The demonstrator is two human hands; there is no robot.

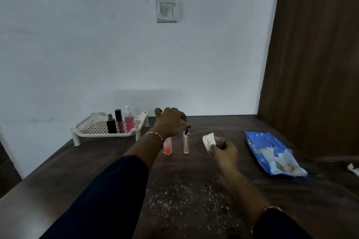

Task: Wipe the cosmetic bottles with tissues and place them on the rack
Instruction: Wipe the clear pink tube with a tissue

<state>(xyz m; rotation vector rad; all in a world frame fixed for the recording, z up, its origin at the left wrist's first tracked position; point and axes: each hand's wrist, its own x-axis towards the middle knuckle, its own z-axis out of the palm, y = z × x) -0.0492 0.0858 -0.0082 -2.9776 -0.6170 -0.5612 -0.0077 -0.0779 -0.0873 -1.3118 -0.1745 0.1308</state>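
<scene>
a: near stuff first. what's on the table [291, 200]?
b: white crumbs [184, 196] scattered over the dark top. probably shed tissue.
a: right hand?
b: right hand [225, 151] is raised off the table, thumb and fingertips pinched tight on a crumpled white tissue [208, 140], wad aimed at the bottles. held ready so the wipe can start once a bottle comes over, i'd say.
a: supply?
b: blue tissue pack [274, 153] lies flat off to the right, well apart from the bottles. white shows at its near end. looks open, not sure.
a: left hand?
b: left hand [171, 122] reaches further out, fingers curled down, tips nipping the dark cap of the slim bottle [186, 142]. the bottle is upright with pink liquid low inside. the top pinch leaves the glass body free for the tissue, my guess. can't tell if it's lifted or standing on the table.
a: anything else waiting?
b: second bottle [167, 147], pinkish, upright just left of it, partly hidden by the wrist. nobody is touching it.
a: rack?
b: cream rack [93, 130] sits back left by the wall, with a lattice floor and a low rim. it holds three things, upright in a row along its near right side: black bottle [111, 125], dark gloss tube [118, 121], pink spray bottle [129, 120]. the two on the table aren't racked yet.
</scene>
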